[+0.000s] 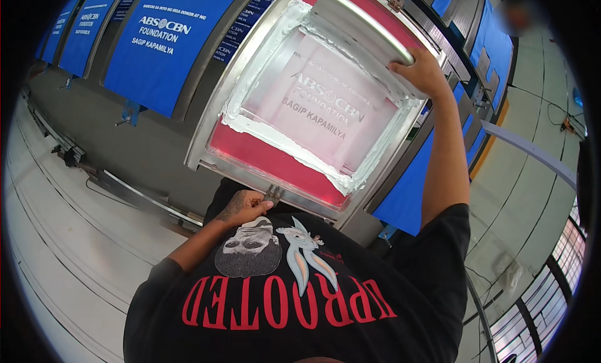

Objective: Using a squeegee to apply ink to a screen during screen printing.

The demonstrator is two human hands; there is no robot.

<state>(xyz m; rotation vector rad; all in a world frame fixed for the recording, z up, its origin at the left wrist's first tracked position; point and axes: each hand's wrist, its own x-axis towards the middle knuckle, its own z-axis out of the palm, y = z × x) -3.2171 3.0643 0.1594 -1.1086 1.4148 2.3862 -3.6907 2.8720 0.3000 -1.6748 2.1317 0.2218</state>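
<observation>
A silkscreen printing frame [201, 132] with metal rails and a red-and-white mesh lies tilted in front of me. White ink [282, 145] forms a thick, uneven border around the mesh's pale printed middle. My right hand [422, 74] grips the right end of a wide metal squeegee [369, 26], which rests across the far part of the screen. At the near rail, my left hand [246, 206] pinches a small dark metal bracket [273, 194] between thumb and fingers. The squeegee's lower edge is partly hidden by its own body.
Printed blue fabric pieces [159, 47] lie on boards in a row to the left. More blue fabric [404, 188] lies right of the frame. A long metal rail [141, 191] runs beside the pale floor [69, 231]. A curved pale bar [532, 151] crosses at the right.
</observation>
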